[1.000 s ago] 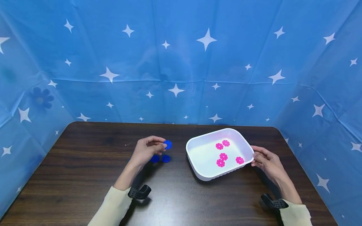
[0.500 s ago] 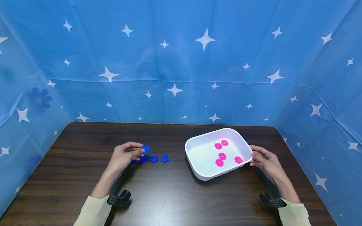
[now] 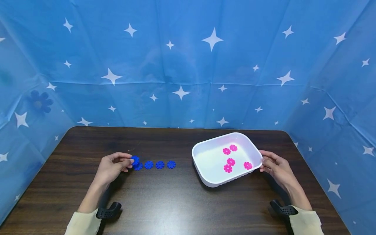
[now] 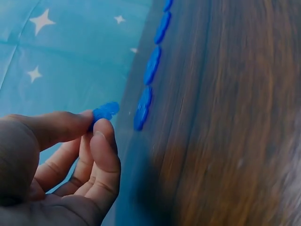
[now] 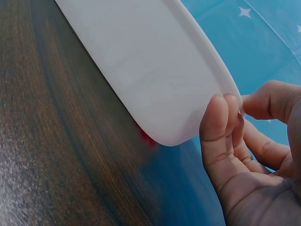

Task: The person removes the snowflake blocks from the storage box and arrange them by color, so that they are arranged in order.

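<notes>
My left hand (image 3: 110, 168) pinches a blue flower-shaped disc (image 4: 106, 111) between thumb and fingertips, just above the table. Below and to its right, several matching blue discs (image 3: 160, 164) lie in a row on the wood; in the head view the held disc overlaps the leftmost one. My right hand (image 3: 276, 168) pinches the right-end rim of a white plastic tray (image 3: 205, 178), as the right wrist view also shows. Inside the tray lie several pink flower-shaped discs (image 3: 231, 162), scattered toward its right half.
The dark wood-grain table (image 3: 164, 209) has a rounded back edge against a blue curtain (image 3: 188, 58) with white stars. Black wrist bands (image 3: 108, 210) sit on both wrists. A small red patch (image 5: 146, 135) shows at the tray's lower edge in the right wrist view.
My left hand has moved left along the blue row with its disc, from near the right end to the left end, uncovering the discs behind it. The right hand and tray stay put.
</notes>
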A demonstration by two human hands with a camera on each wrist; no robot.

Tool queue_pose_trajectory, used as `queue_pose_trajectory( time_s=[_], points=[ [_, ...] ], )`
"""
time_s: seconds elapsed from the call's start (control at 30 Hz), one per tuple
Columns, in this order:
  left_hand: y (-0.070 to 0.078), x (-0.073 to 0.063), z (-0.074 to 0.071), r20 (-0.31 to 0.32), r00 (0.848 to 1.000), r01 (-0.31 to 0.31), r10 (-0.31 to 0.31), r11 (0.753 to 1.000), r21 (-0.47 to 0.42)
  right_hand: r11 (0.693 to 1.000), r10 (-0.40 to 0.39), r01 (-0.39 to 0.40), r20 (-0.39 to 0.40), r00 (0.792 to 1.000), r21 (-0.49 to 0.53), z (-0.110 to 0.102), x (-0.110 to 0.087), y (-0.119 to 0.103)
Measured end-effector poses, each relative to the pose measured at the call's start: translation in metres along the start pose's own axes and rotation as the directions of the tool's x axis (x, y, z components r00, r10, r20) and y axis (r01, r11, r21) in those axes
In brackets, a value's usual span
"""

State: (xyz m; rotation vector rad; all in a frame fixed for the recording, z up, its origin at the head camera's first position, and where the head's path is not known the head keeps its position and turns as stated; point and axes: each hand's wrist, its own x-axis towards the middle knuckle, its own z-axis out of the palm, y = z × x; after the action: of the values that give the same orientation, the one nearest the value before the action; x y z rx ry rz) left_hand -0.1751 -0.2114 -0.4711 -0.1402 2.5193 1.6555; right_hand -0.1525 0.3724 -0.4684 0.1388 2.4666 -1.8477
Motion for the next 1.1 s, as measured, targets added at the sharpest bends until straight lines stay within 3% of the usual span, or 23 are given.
queue_pose_trajectory(
  time_s=[0.2,0.4,0.67,0.87,0.97,1.1],
  points=[
    [-0.005,-0.002,-0.008,-0.042,0.999,-0.002,0.007,0.994,0.108,1.0,0.01,-0.01,0.003,1.0,0.006,0.0,0.0,0.001],
    [-0.01,-0.004,-0.015,-0.068,0.997,0.045,-0.03,0.973,0.225,1.0,0.0,0.0,0.011,1.0,0.005,0.001,0.0,0.0],
    [-0.01,-0.001,-0.017,-0.067,0.998,0.016,0.008,0.938,0.347,1.0,-0.007,0.007,0.012,1.0,0.001,0.0,0.0,0.001],
    [-0.003,-0.001,-0.011,-0.104,0.989,-0.046,0.1,0.901,0.431,1.0,-0.025,0.025,0.024,0.999,0.012,0.001,0.002,0.001],
    [0.004,0.0,-0.006,-0.105,0.984,-0.085,0.142,0.903,0.421,1.0,-0.025,0.025,0.02,0.999,0.01,0.0,0.002,0.0],
    [0.015,0.002,0.003,-0.054,0.982,-0.149,0.181,0.918,0.367,1.0,-0.017,0.018,0.009,1.0,-0.002,0.0,0.001,0.0]
  ],
)
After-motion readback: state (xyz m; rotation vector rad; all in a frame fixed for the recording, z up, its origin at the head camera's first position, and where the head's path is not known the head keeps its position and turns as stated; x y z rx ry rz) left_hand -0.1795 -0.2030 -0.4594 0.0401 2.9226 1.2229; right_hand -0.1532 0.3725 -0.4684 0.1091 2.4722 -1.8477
